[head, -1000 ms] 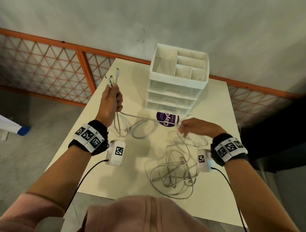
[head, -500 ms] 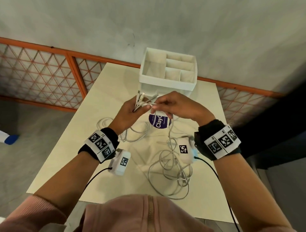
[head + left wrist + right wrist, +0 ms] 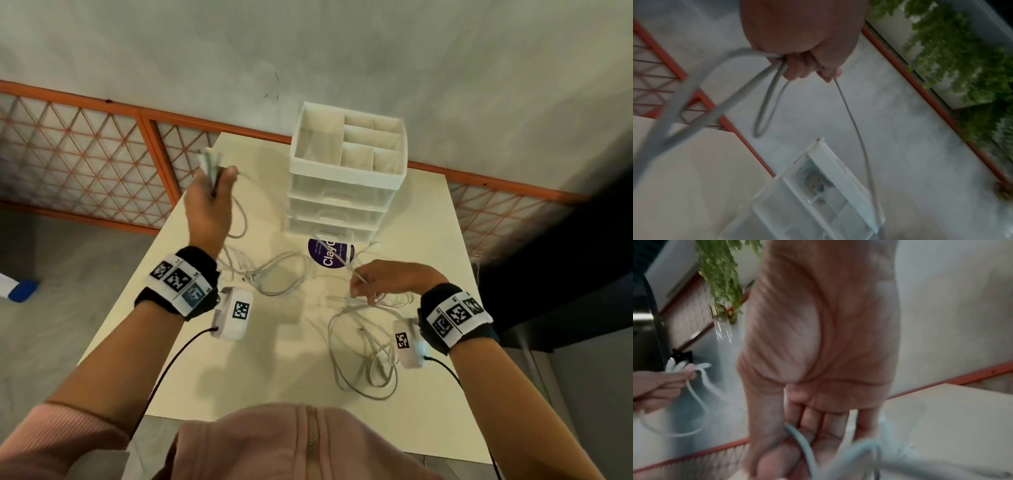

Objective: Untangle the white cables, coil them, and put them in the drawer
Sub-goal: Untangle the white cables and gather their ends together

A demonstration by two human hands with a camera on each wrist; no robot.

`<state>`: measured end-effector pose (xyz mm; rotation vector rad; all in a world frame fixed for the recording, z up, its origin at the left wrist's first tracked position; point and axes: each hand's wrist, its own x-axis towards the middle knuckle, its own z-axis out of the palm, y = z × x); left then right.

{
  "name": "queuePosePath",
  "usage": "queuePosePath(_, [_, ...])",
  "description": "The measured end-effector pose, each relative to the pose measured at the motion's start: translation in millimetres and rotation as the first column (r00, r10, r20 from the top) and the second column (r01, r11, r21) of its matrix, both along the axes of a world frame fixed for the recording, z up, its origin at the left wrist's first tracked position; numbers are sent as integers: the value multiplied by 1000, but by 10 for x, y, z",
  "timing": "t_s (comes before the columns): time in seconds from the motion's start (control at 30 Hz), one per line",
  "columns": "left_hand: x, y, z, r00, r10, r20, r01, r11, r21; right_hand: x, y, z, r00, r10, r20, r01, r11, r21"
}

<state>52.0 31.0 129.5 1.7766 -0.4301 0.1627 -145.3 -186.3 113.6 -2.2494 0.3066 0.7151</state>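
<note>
Several white cables lie tangled on the cream table [image 3: 274,377]; the main tangle [image 3: 366,356] is at the front right and a looser loop [image 3: 281,274] is in the middle. My left hand [image 3: 219,178] is raised at the back left and grips a bunch of cable ends [image 3: 209,163]; cables hang from the fist [image 3: 803,65] in the left wrist view. My right hand [image 3: 359,284] hovers low over the tangle, with one cable [image 3: 801,443] pinched between thumb and fingers. The white drawer unit [image 3: 346,185] stands at the back with its drawers closed.
A round purple sticker [image 3: 330,253] lies in front of the drawer unit. An orange lattice railing [image 3: 102,144] runs behind the table, below a grey wall. The table's edges drop to the floor at left and front. Green plants [image 3: 951,56] hang beyond the railing.
The hands met in front of the drawer unit half a second ago and have parted. The left hand went up and left with the cable ends; the right dropped to the tangle.
</note>
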Motion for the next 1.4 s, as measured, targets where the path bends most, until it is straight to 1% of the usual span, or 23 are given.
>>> queuePosePath(0.03, [68,43,-1,998,55,-1,-55,998,-9,-40,-68,-45,999,-44,5,44,999,-5])
queuePosePath(0.07, [108,66,-15,996,91,-3,-91,996,0,-66,-141,-51,993,-101,53,102,995,-9])
queuePosePath(0.13, [120,74,-89,992,125,-24,-124,991,45,-65,-231,95,962,-172,213,188,980,-57])
queuePosePath(0.2, [68,72,-211,991,123,-53,-117,988,105,-17,-270,374,899,-197,390,240,969,-65])
queuePosePath(0.27, [7,79,-344,994,96,-49,-88,984,153,47,-248,720,795,-240,558,306,952,-26])
queuePosePath(0.33, [-48,92,-418,996,79,-31,-72,978,198,113,-225,1048,640,-275,717,365,931,32])
queuePosePath(0.4, [-74,111,-454,998,67,-11,-62,972,228,176,-170,1338,494,-264,828,366,927,77])
queuePosePath(0.47, [-80,134,-448,998,69,-1,-67,967,246,246,-72,1554,421,-226,878,340,937,79])
queuePosePath(0.53, [-75,158,-423,997,80,5,-79,968,236,343,48,1681,380,-197,904,306,949,78])
queuePosePath(0.57, [-66,180,-411,996,94,-3,-90,970,225,413,103,1699,376,-193,906,288,954,83])
queuePosePath(0.6, [-69,195,-390,994,112,-12,-107,971,212,478,148,1688,384,-194,903,268,959,92])
queuePosePath(0.67, [-62,253,-370,987,159,-24,-152,970,188,616,230,1586,435,-203,877,216,969,117])
queuePosePath(0.77, [-35,380,-386,972,231,-45,-220,961,169,789,320,1235,575,-233,784,153,972,177])
queuePosePath(0.83, [-17,478,-423,956,290,-52,-275,941,198,879,405,896,682,-242,690,140,969,202])
queuePosePath(0.9, [-9,560,-451,930,364,-48,-341,905,254,937,499,514,761,-235,605,144,970,197])
queuePosePath(0.97, [-18,615,-482,909,414,-48,-379,870,316,967,572,110,824,-200,531,144,979,145])
queuePosePath(1.03, [-35,644,-516,906,422,-40,-382,853,356,952,630,-221,882,-147,447,131,989,65])
queuePosePath(1.1, [-58,660,-567,912,409,-24,-371,850,373,888,672,-450,916,-116,385,115,993,26])
queuePosePath(1.2, [-112,633,-635,939,343,-34,-302,866,398,731,681,-623,959,-101,265,84,994,76])
queuePosePath(1.23, [-127,616,-657,950,312,-28,-273,868,416,682,689,-667,978,-58,200,43,996,83])
queuePosePath(1.3, [-174,569,-680,968,250,-8,-221,872,438,588,720,-796,993,86,74,-89,995,40])
queuePosePath(1.37, [-235,504,-681,982,191,2,-172,882,440,480,778,-973,973,228,-26,-228,973,-37])
queuePosePath(1.4, [-268,473,-683,987,162,4,-148,888,436,421,806,-1074,963,264,-59,-268,961,-67])
